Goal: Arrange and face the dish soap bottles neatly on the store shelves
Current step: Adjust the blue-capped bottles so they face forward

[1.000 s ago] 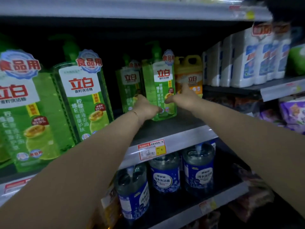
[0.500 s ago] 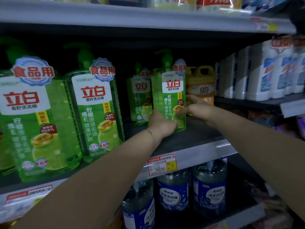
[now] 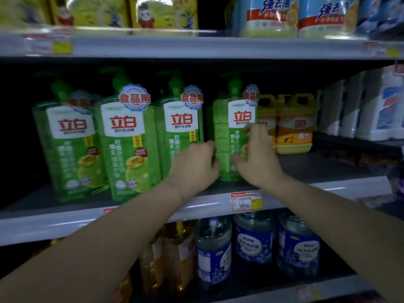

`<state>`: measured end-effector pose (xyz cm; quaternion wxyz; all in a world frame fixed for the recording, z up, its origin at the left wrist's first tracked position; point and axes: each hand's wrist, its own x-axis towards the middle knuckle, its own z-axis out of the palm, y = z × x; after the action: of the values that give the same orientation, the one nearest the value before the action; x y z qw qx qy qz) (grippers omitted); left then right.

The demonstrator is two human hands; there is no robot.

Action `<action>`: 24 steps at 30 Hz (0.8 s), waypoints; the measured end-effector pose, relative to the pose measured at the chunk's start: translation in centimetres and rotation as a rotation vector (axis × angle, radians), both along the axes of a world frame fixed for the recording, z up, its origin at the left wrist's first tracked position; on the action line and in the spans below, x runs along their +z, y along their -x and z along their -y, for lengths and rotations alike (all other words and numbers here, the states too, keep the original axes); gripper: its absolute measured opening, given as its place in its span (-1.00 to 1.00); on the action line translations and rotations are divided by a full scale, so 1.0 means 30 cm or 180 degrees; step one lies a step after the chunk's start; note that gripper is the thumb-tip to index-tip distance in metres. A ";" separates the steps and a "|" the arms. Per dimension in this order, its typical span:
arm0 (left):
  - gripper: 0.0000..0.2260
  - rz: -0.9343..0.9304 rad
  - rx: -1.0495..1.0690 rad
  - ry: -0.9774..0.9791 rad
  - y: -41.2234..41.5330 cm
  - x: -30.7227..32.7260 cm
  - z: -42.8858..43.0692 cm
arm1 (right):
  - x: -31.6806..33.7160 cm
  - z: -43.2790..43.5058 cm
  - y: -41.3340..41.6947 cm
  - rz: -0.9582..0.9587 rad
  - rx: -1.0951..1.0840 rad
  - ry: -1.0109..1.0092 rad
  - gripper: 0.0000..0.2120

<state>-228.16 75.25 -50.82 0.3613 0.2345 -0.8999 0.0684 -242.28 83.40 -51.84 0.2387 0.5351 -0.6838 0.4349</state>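
Two-handedly gripping the rightmost green bottle (image 3: 223, 132) with curled left hand (image 3: 194, 165) and right hand (image 3: 255, 158); ideally turning gently, keeping base (image 3: 228, 178) flat, squaring label (image 3: 241, 117) forward.

The single view looks out from the person's head, wide-angle, facing the shelving almost square-on and tipped slightly down. Both forearms enter from the bottom corners and meet mid-frame. There the left hand (image 3: 196, 165) and right hand (image 3: 258, 165) grip a bottle (image 3: 227, 136), close to the lens at the end of outstretched arms. The middle shelf (image 3: 65, 224) crosses just below the hands. The upper shelf (image 3: 196, 48) runs well above them, and the lower shelf (image 3: 328, 289) lies beneath the forearms. Things near the borders, far from the hands, are blurred.
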 end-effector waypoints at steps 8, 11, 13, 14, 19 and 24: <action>-0.62 -0.0387 0.0485 0.1626 -0.387 -0.090 0.211 | -0.033 0.181 -0.435 -0.0797 0.0943 -0.0406 -0.49; -0.50 -0.1081 0.1448 0.0760 -0.489 -0.116 0.294 | -0.061 0.280 -0.541 -0.0540 0.0659 -0.0403 -0.30; -0.42 -0.1295 0.1889 -0.0017 -0.537 -0.101 0.344 | -0.088 0.348 -0.591 -0.0399 0.0493 -0.0434 -0.21; -0.37 -0.1260 0.1995 -0.0296 -0.554 -0.099 0.370 | -0.107 0.378 -0.609 -0.0373 0.0412 -0.0435 -0.18; 0.08 -0.1512 0.1304 -0.0858 -0.609 -0.119 0.459 | -0.172 0.448 -0.639 -0.0623 -0.0289 -0.0151 -0.14; 0.18 -0.1767 0.0701 -0.1426 -0.669 -0.079 0.490 | -0.190 0.461 -0.642 -0.0906 -0.0455 -0.0040 -0.15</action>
<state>-208.10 60.54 -53.19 0.5217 0.4128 -0.7297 -0.1580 -223.02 69.57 -57.54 0.3602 0.5428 -0.6820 0.3323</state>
